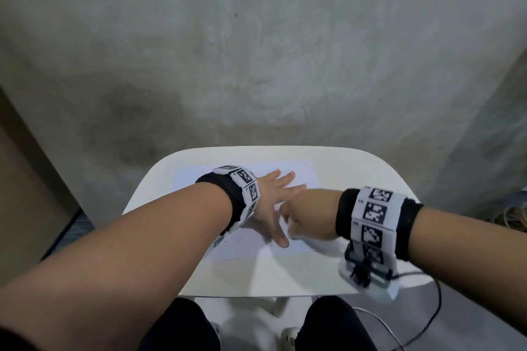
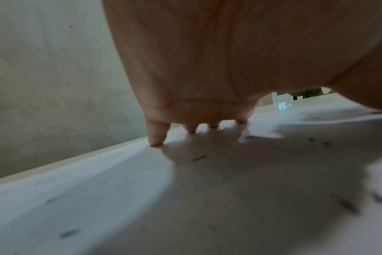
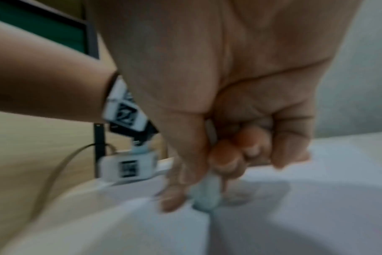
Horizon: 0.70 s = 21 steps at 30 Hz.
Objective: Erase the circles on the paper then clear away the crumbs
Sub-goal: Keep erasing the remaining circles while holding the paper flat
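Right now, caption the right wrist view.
Right hand pinches a white eraser against the paper.

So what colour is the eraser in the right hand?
The eraser looks white to pale grey-blue, though blurred; right wrist view shows it best.

Right hand (image 3: pixel 218 120) filling most of view, palm facing camera, fingers (image 3: pixel 227 158) curling inward. Thumb and fingers pinching pale eraser (image 3: pixel 207 195), its lower end touching white paper (image 3: pixel 294 215). Picture blurring, eraser edges unclear. Paper lying on pale table (image 3: pixel 81 195). Left forearm (image 3: pixel 44 82) reaching in from left, wearing wristband (image 3: pixel 124 110) with black-and-white markers. Small white camera unit (image 3: pixel 126 168) hanging below wristband, cable (image 3: pixel 55 172) looping down from it. Grey wall (image 3: pixel 360 86) showing at right.
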Tool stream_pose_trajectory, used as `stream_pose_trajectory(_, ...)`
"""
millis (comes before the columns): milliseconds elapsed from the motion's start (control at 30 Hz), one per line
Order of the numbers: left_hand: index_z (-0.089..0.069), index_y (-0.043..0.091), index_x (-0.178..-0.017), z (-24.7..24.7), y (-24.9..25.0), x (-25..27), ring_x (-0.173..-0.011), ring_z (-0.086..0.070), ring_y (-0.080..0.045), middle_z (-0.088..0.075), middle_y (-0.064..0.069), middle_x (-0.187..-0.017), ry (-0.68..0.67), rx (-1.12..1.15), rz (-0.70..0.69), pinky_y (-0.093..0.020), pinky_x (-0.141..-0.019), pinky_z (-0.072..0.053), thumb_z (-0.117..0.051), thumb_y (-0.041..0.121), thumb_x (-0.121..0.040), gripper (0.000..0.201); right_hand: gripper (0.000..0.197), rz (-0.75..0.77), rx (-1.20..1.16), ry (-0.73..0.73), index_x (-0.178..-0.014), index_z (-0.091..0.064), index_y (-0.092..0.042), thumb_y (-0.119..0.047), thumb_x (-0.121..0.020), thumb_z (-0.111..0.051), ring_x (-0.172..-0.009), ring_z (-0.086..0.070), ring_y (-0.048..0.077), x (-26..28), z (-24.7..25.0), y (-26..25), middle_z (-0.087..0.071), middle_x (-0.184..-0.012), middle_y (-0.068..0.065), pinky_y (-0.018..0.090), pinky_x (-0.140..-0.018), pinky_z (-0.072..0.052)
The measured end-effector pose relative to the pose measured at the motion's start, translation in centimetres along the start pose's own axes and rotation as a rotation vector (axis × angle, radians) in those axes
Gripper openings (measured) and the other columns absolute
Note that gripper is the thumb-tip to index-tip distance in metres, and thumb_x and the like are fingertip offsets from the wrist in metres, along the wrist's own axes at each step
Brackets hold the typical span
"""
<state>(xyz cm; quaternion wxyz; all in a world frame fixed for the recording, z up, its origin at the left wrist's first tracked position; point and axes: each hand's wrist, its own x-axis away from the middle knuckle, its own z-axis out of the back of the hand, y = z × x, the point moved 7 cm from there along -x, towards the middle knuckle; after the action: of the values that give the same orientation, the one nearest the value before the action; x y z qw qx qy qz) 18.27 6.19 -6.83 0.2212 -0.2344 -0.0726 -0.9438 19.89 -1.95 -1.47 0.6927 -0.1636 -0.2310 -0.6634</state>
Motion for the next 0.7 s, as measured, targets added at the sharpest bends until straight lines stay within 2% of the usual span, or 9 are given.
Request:
stream_pose_trajectory(100, 0.017, 0.045, -0.148, -0.1, -0.1, 0.1, -0.145, 0.026, -0.019, 0.030, 0.009, -0.157, -0.013, 0.015, -0.019, -0.060, -0.114, 0.005, -0.072, 0.071, -0.062, 0.126, 0.027, -0.093, 0.004, 0.059, -0.119, -0.057, -0.016, -0.020, -0.093, -0.054, -0.099, -0.059, 0.025, -0.7, 0.4, 2.6, -0.065, -0.108, 0.003, 0.034, -0.086, -0.045)
stream_pose_trajectory(200, 0.019, 0.042, -0.148, 0.0, 0.2, 0.2, -0.145, 0.025, -0.019, 0.030, 0.009, -0.156, -0.022, -0.008, 0.009, -0.058, -0.114, 0.003, -0.073, 0.063, -0.070, 0.122, 0.028, 0.011, 0.046, 0.066, -0.122, -0.059, -0.011, -0.016, -0.096, -0.050, -0.109, -0.059, 0.028, 0.0, -0.4, 0.2, -0.063, -0.118, 0.008, 0.033, -0.082, -0.042)
stream_pose_trajectory(267, 0.019, 0.042, -0.148, 0.1, 0.2, 0.2, -0.145, 0.026, -0.019, 0.030, 0.009, -0.156, -0.020, 0.009, 0.006, -0.058, -0.114, 0.004, -0.073, 0.062, -0.070, 0.122, 0.030, 0.025, 0.003, 0.060, -0.126, -0.056, -0.011, -0.018, -0.097, -0.050, -0.107, -0.057, 0.027, 0.2, -0.5, 0.1, -0.062, -0.121, 0.009, 0.031, -0.083, -0.040)
stream_pose_trajectory(367, 0.016, 0.047, -0.147, 0.0, 0.0, 0.2, -0.145, 0.027, -0.020, 0.029, 0.009, -0.157, -0.004, 0.019, -0.015, -0.060, -0.113, 0.005, -0.072, 0.071, -0.062, 0.125, 0.032, -0.095, 0.005, 0.116, -0.126, -0.052, -0.016, -0.019, -0.095, -0.051, -0.089, -0.057, 0.025, -0.3, 0.4, 2.5, -0.064, -0.097, 0.001, 0.030, -0.080, -0.044)
stream_pose_trajectory(433, 0.017, 0.044, -0.148, 0.1, 0.2, 0.4, -0.145, 0.026, -0.021, 0.030, 0.009, -0.157, -0.015, 0.007, 0.007, -0.059, -0.114, 0.005, -0.073, 0.068, -0.065, 0.125, 0.031, -0.039, 0.008, 0.122, -0.127, -0.054, -0.013, -0.016, -0.097, -0.047, -0.081, -0.048, 0.023, 0.0, 0.0, 1.4, -0.055, -0.088, 0.002, 0.029, -0.071, -0.040)
stream_pose_trajectory(500, 0.019, 0.040, -0.149, 0.2, 0.5, 0.6, -0.145, 0.026, -0.021, 0.031, 0.008, -0.156, -0.038, -0.009, 0.019, -0.056, -0.115, 0.004, -0.074, 0.062, -0.070, 0.124, 0.031, 0.021, 0.001, 0.058, -0.126, -0.056, -0.010, -0.016, -0.097, -0.047, -0.088, -0.048, 0.022, 0.6, -0.6, 0.1, -0.060, -0.100, 0.008, 0.027, -0.064, -0.036)
stream_pose_trajectory(533, 0.019, 0.041, -0.149, 0.3, 0.5, 0.6, -0.145, 0.026, -0.022, 0.030, 0.007, -0.157, -0.030, 0.001, 0.007, -0.056, -0.115, 0.004, -0.074, 0.063, -0.069, 0.124, 0.031, 0.015, -0.001, 0.049, -0.126, -0.056, -0.011, -0.017, -0.097, -0.049, -0.093, -0.052, 0.023, 0.4, -0.4, 0.4, -0.062, -0.102, 0.004, 0.025, -0.065, -0.037)
stream_pose_trajectory(633, 0.016, 0.046, -0.148, 0.2, 0.3, 0.5, -0.145, 0.026, -0.021, 0.029, 0.008, -0.157, -0.012, 0.029, -0.015, -0.058, -0.114, 0.005, -0.073, 0.068, -0.064, 0.125, 0.032, -0.089, 0.024, 0.095, -0.126, -0.053, -0.018, -0.019, -0.095, -0.050, -0.102, -0.061, 0.028, -0.3, 0.5, 2.3, -0.065, -0.110, 0.003, 0.033, -0.083, -0.048)
stream_pose_trajectory(700, 0.017, 0.044, -0.148, 0.1, 0.2, 0.5, -0.145, 0.027, -0.021, 0.031, 0.009, -0.156, -0.026, 0.019, 0.009, -0.059, -0.114, 0.005, -0.074, 0.068, -0.064, 0.126, 0.030, -0.045, 0.065, 0.088, -0.125, -0.055, -0.013, -0.017, -0.096, -0.047, -0.102, -0.060, 0.029, -0.2, 0.0, 1.2, -0.063, -0.117, 0.009, 0.032, -0.074, -0.044)
